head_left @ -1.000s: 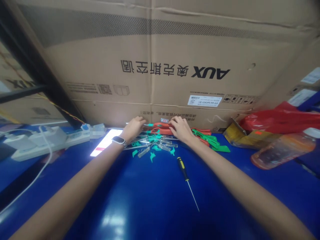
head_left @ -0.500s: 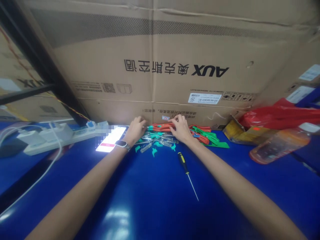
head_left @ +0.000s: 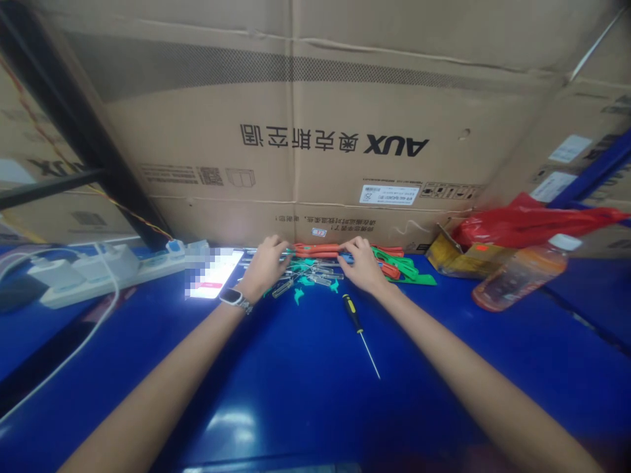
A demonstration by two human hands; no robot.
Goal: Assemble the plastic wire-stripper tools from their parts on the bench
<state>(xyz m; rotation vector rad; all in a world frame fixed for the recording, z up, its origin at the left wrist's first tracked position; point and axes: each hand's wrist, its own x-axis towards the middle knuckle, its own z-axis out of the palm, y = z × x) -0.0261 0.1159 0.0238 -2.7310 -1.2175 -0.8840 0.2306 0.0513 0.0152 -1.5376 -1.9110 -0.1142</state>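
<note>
A stack of long orange pieces (head_left: 318,250) lies along the foot of the cardboard box, with some green showing at its left end. My left hand (head_left: 267,264) has its curled fingers on that left end. At the opposite end, my right hand (head_left: 362,265) grips with thumb and fingers bent; the fingertips are partly hidden. Between both hands lies a pile of clear-handled screwdrivers (head_left: 282,288) mixed with small green pieces (head_left: 298,296). Green strip-like pieces (head_left: 407,268) fan out beyond my right hand. A yellow-and-black screwdriver (head_left: 351,313) rests nearer me on the blue table.
A big cardboard box (head_left: 296,177) stands behind the table (head_left: 296,374). To the left are a lit phone (head_left: 217,276) and a power strip (head_left: 148,268) with white cables. A drink bottle (head_left: 522,276), a small open carton (head_left: 458,259) and a red bag (head_left: 513,226) are on the right.
The view has shifted slightly, so most things sit a little further left. My right-hand fingers have lowered and drawn in at the right end of the orange pieces.
</note>
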